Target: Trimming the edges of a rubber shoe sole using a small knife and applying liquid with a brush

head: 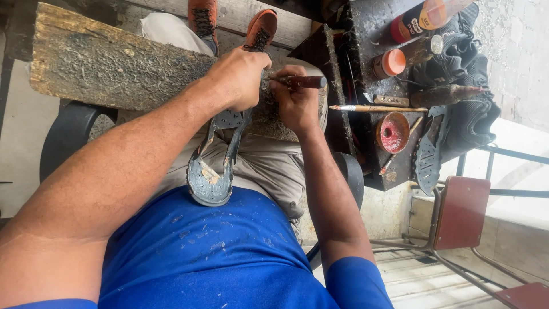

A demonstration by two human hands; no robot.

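On the scarred wooden block [108, 63] across the lap, left hand [237, 77] fingers clamp the shoe sole [213, 171] while right hand [294, 100] grips a red-handled tool [303, 82] (best worked in short, shallow strokes away from the holding hand).

Your left hand [237, 77] and right hand [294, 103] crowd the near right corner of the wooden block [114, 66]; between them there is no passage. The block's left half lies bare, so you can pass along its top there. The shoe sole [214, 166] hangs over the near edge onto your lap and blocks a straight pull-back. To your right the dark bench [366, 34] is cluttered: bottles [400, 57], a brush [377, 108] and a red tin [393, 133] along its near edge, black shoes [457, 74] beyond.
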